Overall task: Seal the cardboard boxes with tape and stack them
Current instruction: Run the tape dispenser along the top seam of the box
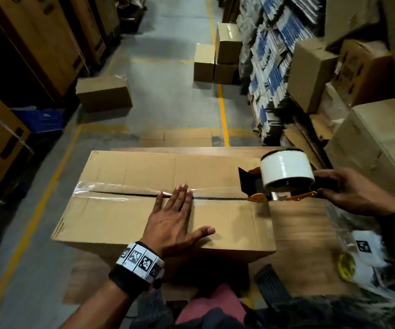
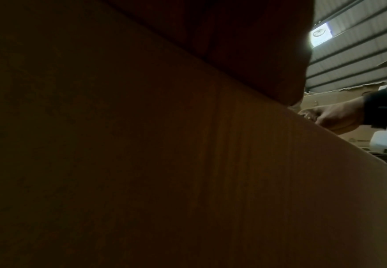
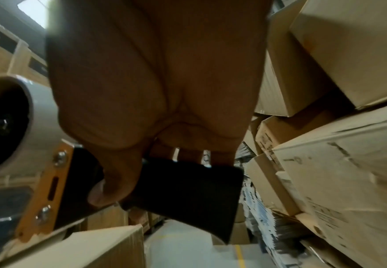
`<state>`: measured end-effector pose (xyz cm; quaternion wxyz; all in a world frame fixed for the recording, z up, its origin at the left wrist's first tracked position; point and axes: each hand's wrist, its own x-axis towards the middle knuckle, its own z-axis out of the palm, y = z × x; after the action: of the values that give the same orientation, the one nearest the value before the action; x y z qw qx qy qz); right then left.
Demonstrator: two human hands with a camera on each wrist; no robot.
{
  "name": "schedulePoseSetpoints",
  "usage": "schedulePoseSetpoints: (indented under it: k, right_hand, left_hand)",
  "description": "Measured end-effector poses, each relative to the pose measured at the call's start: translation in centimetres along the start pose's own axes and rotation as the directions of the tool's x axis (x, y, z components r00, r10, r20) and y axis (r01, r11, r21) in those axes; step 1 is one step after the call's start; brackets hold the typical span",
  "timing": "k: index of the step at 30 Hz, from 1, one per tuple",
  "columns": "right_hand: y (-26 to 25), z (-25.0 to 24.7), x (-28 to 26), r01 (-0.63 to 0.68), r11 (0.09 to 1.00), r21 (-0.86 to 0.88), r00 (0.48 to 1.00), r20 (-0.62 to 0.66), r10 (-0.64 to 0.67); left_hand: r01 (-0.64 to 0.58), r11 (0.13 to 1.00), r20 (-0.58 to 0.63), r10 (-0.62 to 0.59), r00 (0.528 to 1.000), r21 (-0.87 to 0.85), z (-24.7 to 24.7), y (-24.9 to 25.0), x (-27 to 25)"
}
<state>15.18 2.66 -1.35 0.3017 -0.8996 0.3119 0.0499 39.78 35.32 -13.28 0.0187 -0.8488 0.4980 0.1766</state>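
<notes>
At the far left of the aisle a loose cardboard box [image 1: 103,92] sits on the grey floor [image 1: 168,100], well apart from the work; nearer, the cardboard box being sealed [image 1: 120,217] lies on the wooden table [image 1: 305,224], its two top flaps meeting along a centre seam; a strip of clear tape [image 1: 111,189] covers the left part of that seam and runs on under the fingers; the left hand [image 1: 176,218] lies flat on the box top, fingers straight and together over the seam, thumb spread along the near edge, a wristband with black-and-white markers [image 1: 140,261] behind it; the left wrist view is mostly dark cardboard; to the right, the tape dispenser [image 1: 279,184] rests at the right end of the seam, its orange-edged front touching the box top, a white tape roll [image 1: 286,168] mounted on it; the right hand [image 1: 355,191] is wrapped round the dispenser's black handle [image 3: 188,195], thumb and fingers curled about it; at the far right, stacked cartons [image 1: 379,148] and bundled flat cardboard with blue print [image 1: 267,67] line the aisle; two stacked boxes [image 1: 217,53] stand by the yellow floor line [image 1: 223,115]
</notes>
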Motion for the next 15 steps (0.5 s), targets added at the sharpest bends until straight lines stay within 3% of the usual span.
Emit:
schedulePoseSetpoints:
  k: [8, 15]
  right_hand:
    - [1.0, 2.6, 0.0, -0.023, 0.999, -0.042, 1.000, -0.014, 0.023]
    - [1.3, 2.0, -0.3, -0.011, 1.000, 0.019, 0.999, 0.050, 0.010]
  left_hand:
    - [-0.013, 1.000, 0.022, 0.013, 1.000, -0.013, 0.2, -0.1, 0.3]
    - [-0.018, 0.999, 0.019, 0.017, 1.000, 0.037, -0.1, -0.1, 0.2]
